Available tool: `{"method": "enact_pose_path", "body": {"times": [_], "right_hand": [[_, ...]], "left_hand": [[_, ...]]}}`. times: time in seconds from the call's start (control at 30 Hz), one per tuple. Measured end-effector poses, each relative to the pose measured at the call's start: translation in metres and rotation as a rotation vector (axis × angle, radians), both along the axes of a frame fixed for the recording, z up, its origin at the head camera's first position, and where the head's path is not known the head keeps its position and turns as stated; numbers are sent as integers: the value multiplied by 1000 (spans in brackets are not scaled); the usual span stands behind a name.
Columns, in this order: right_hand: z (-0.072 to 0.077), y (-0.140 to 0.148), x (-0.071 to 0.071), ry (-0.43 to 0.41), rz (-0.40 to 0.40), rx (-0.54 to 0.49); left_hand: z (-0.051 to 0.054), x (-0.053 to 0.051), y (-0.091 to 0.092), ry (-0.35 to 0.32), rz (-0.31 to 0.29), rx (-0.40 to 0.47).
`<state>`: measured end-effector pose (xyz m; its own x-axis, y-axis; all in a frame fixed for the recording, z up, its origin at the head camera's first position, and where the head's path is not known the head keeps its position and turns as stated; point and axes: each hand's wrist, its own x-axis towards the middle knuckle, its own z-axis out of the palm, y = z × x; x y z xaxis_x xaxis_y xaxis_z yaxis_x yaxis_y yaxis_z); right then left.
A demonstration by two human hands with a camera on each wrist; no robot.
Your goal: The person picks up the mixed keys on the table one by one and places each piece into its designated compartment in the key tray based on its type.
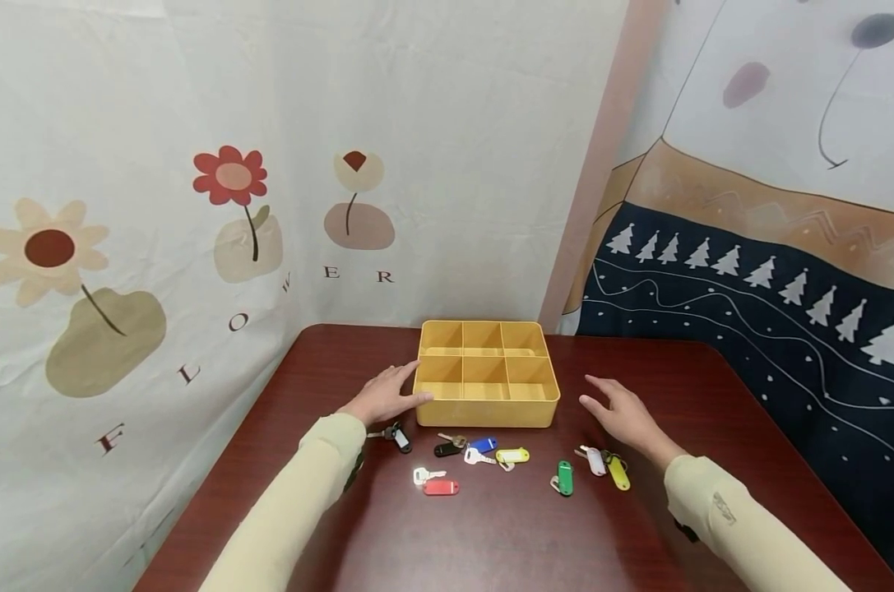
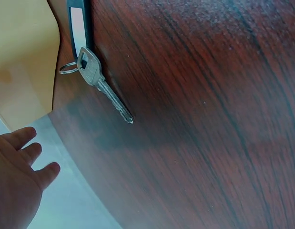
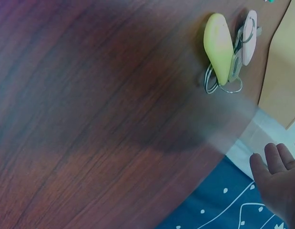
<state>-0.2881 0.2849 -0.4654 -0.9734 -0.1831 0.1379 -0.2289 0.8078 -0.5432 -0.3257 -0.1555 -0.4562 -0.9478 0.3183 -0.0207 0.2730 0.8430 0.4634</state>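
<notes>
The left hand point(image 1: 383, 396) is spread, with the yellow divided box point(image 1: 487, 413) immediately to its right; contact cannot be told. Closer to the person than that hand, a black-tagged key point(image 1: 400, 438) lies on the surface point(image 1: 491, 543). The right hand point(image 1: 627, 415), thumb parted from its fingers, hovers beyond a white tag point(image 1: 595, 462) and yellow tag point(image 1: 618, 473).

The divided box point(image 1: 484, 413) stands on the table's point(image 1: 506, 543) far side, left hand point(image 1: 387, 396) at its left, right hand point(image 1: 627, 419) apart on its right. Nearer lie a left tag point(image 1: 402, 440), a middle cluster point(image 1: 484, 445), a near-left tag point(image 1: 441, 487), a right tag point(image 1: 565, 478) and, farther right, a tag pair point(image 1: 618, 474).
</notes>
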Motion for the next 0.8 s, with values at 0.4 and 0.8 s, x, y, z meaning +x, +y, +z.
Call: {"method": "enact_pose_path", "body": {"times": [0.4,0.8], "right_hand": [[0,4,18,2,24,-12],[-5,13,25,2,19,10]], "left_hand": [[4,2,6,-98,25,218],[0,3,7,-174,8,497]]}}
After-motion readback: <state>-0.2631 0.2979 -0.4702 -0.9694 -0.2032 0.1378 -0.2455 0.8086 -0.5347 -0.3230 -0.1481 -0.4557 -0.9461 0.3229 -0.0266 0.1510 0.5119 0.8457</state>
